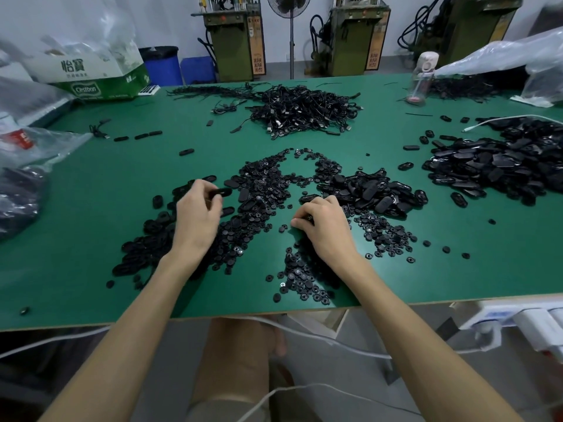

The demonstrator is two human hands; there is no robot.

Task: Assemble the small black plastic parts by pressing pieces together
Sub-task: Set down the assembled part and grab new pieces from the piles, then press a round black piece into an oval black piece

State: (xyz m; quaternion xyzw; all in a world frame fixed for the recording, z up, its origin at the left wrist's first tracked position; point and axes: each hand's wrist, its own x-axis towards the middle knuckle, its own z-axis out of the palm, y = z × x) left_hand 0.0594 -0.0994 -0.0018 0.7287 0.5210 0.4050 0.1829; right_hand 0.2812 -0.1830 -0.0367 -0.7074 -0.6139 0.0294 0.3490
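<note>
Small black round discs (268,190) lie scattered flat across the middle of the green worktop (91,214), thick at the centre and thinner toward the near edge. Some show a pale metal spot in the middle. Left of them sits a loose heap of oval rings (143,242), and right of them a heap of oval shells (374,191), jumbled at all angles. 1 oval piece (221,192) is pinched roughly level in the fingers of the left hand (198,214), just above the discs. The right hand (326,223) curls over a small dark part (308,219) — mostly hidden.
</note>
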